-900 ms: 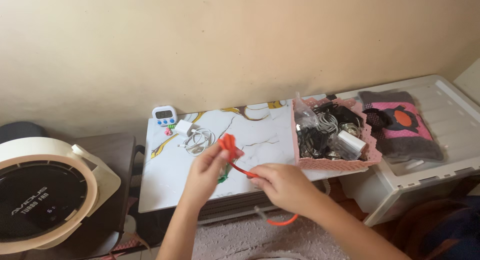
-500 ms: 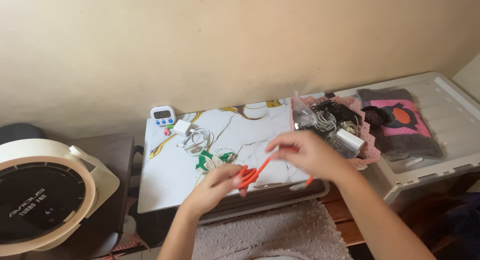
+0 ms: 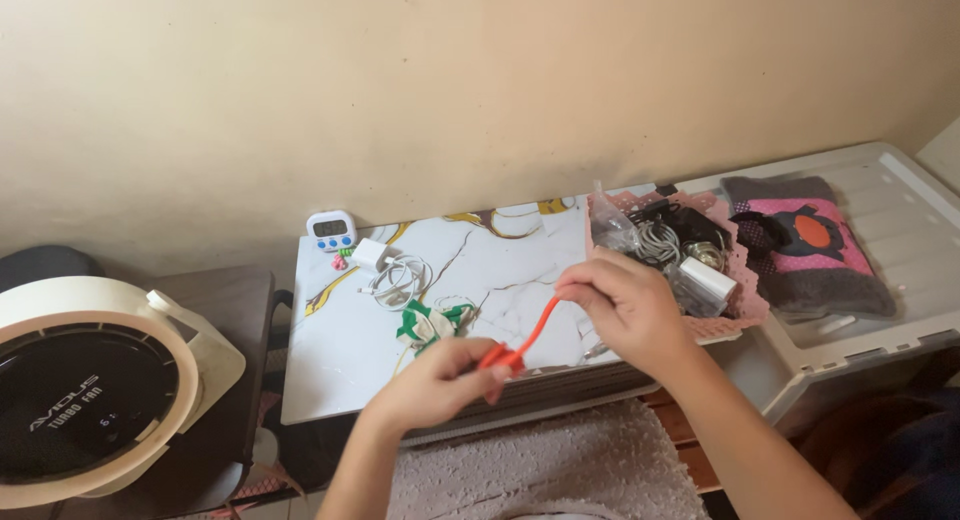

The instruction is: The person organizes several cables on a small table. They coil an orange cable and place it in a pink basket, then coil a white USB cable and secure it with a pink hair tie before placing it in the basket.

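An orange cable [image 3: 528,334] stretches between my two hands above the front edge of a white marble-patterned table [image 3: 340,350]. My left hand [image 3: 440,380] pinches the coiled end of the cable low at the centre. My right hand [image 3: 625,310] grips the other end higher and to the right. Behind my left hand a green and white cable bundle [image 3: 428,322] lies on the table.
A white charger with coiled cable [image 3: 388,272] and a small white timer [image 3: 331,230] sit at the table's back left. A pink basket [image 3: 735,315] of cables stands right, then a white plastic bin [image 3: 900,270] with a grey-pink cushion [image 3: 815,245]. A round fan [image 3: 95,390] stands left.
My left hand lowered with the coiled orange cable toward the table's front edge. My right hand rose and moved right, pulling the cable taut. The green and white bundle came into view.
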